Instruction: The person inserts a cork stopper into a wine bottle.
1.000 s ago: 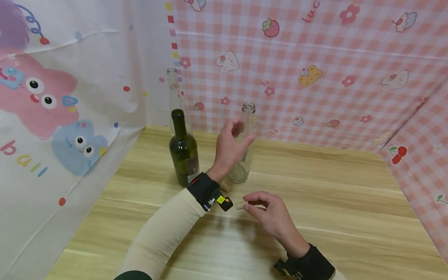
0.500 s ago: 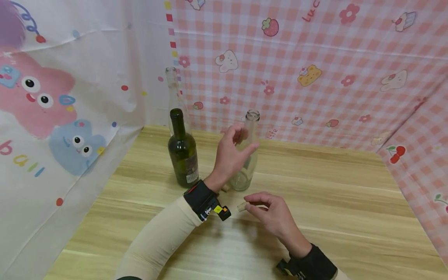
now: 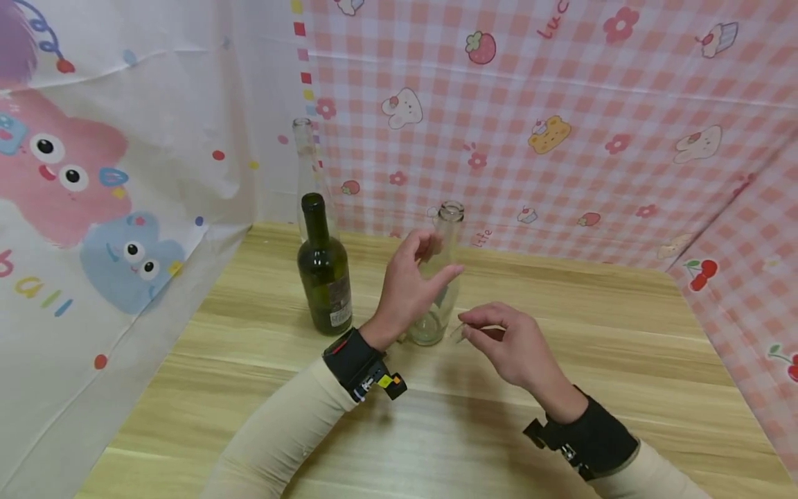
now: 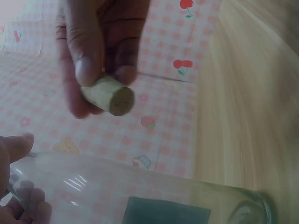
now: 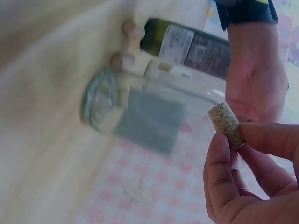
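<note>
My left hand grips a clear glass bottle at its neck, below the open mouth. Fingers go behind the glass, and the thumb lies across the front. A dark label patch shows on the bottle in the left wrist view. Beside the bottle, on its right, my right hand pinches a short cork between thumb and fingertips. One flat end of the cork faces the left wrist camera. In the head view the cork is blurred and partly covered by the fingers.
A dark green wine bottle stands upright left of my left hand, with a second clear bottle behind it. Two blurred cork-like pieces lie near the bottle bases. Printed cloth walls off the back of the wooden table.
The clear bottle and my left hand have come a little nearer to me. My right hand has risen and moved right with the cork, now level with the bottle's lower part.
</note>
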A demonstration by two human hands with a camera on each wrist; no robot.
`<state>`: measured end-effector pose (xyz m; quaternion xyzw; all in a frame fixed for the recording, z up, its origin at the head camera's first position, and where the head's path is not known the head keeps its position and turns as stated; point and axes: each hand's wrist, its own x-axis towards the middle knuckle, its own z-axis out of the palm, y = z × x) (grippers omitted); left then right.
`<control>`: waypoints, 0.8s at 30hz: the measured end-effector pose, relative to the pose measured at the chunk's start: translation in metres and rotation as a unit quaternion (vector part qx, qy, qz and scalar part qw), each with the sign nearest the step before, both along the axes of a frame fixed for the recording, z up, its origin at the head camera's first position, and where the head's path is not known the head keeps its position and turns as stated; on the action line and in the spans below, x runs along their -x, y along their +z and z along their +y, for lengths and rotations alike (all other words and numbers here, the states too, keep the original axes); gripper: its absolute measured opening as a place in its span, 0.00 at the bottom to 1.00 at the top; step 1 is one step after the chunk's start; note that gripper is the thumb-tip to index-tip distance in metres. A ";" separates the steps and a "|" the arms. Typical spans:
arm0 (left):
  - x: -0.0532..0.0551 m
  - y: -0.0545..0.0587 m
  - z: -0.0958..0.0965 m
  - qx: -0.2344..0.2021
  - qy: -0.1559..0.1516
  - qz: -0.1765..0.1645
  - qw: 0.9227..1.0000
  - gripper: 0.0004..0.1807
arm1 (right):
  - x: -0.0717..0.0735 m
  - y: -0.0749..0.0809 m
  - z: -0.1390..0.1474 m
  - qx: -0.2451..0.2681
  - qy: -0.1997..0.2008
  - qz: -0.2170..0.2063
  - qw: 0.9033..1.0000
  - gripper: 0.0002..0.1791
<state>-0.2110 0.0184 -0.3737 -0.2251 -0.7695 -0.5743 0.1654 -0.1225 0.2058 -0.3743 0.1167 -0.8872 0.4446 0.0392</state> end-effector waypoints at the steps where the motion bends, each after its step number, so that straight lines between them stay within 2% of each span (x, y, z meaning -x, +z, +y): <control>1: 0.000 -0.001 0.000 0.003 0.001 0.005 1.000 0.28 | 0.003 0.005 0.003 -0.013 0.005 0.010 1.000 0.10; 5: 0.001 -0.004 0.000 0.008 0.006 0.025 1.000 0.28 | 0.013 0.023 0.009 -0.063 0.025 0.043 0.997 0.10; 9: 0.003 -0.007 0.003 0.011 0.016 0.041 0.999 0.28 | 0.021 0.046 0.013 -0.101 0.023 0.048 0.994 0.11; 13: 0.002 -0.008 0.002 0.012 0.018 0.048 0.999 0.28 | 0.028 0.069 0.014 -0.116 0.023 0.053 0.992 0.12; 18: 0.002 -0.010 0.003 0.009 0.020 0.056 0.998 0.28 | 0.036 0.093 0.013 -0.128 0.038 0.098 0.986 0.13; 24: 0.004 -0.010 0.004 0.006 0.020 0.065 0.998 0.28 | 0.041 0.114 0.010 -0.147 0.049 0.138 0.978 0.13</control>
